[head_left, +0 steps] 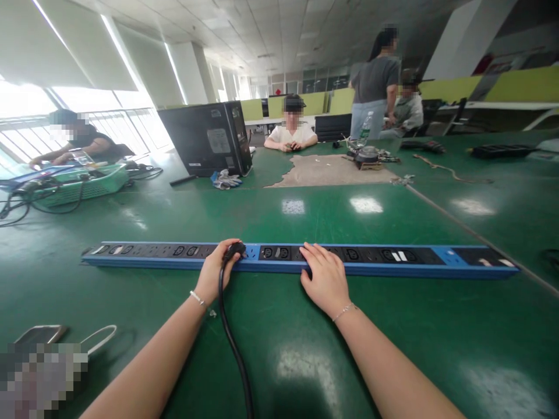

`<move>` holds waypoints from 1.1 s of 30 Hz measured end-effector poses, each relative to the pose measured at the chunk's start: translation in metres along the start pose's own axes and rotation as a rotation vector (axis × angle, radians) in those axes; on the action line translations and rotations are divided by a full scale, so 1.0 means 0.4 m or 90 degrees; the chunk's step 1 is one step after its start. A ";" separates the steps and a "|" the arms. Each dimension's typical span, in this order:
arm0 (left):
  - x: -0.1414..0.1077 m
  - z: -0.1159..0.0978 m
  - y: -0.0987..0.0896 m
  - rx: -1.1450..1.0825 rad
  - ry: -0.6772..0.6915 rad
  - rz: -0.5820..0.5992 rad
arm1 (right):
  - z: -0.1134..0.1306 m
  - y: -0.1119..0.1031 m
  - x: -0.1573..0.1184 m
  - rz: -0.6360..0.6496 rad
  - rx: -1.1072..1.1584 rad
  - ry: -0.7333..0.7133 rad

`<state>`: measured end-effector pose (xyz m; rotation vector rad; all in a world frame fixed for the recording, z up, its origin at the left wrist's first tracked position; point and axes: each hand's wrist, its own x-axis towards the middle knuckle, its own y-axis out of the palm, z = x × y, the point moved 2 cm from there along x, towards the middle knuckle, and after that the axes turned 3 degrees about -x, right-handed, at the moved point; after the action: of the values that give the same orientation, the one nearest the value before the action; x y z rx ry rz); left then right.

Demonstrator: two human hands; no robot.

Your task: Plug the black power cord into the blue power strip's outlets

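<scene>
A long blue and black power strip (388, 269) lies crosswise on the green table, its sockets facing up. My left hand (212, 269) is closed around a black power plug (236, 249) at the strip, left of its middle. Whether the plug's pins sit in a socket is hidden. From the plug a thick black cord (227, 326) runs down toward me. To the right, my right hand (324, 276) rests on the strip with its fingers stretched over the top and the thumb at the near edge.
Across the green table (279, 212) stand a black computer case (205, 139), gloves (226, 179) and a cardboard sheet (323, 171). A green basket (94, 185) with cables sits far left. Near left lies a phone (41, 334). Several people sit or stand beyond.
</scene>
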<state>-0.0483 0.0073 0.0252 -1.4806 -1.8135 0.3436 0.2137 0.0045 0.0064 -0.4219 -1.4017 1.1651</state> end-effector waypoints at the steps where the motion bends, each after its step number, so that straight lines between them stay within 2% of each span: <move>1: 0.005 -0.004 0.006 0.006 0.004 0.006 | 0.000 0.000 0.000 0.000 -0.001 0.001; 7: 0.028 -0.024 0.023 0.091 0.017 0.047 | 0.001 -0.001 0.001 0.003 0.003 0.011; 16: 0.030 -0.059 0.024 0.276 0.124 0.088 | 0.002 -0.002 0.001 0.000 -0.003 0.007; 26: -0.005 -0.073 0.033 0.313 0.180 0.026 | -0.001 0.000 0.002 0.004 -0.012 0.001; 30: 0.003 -0.071 0.031 0.320 0.183 0.038 | 0.001 0.002 0.002 -0.001 -0.014 0.001; 33: 0.015 -0.065 0.028 0.322 0.154 0.078 | 0.000 0.002 0.002 -0.005 -0.013 0.001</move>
<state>-0.0224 0.0097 0.0382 -1.2142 -1.3238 0.6053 0.2133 0.0054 0.0059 -0.4303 -1.4140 1.1447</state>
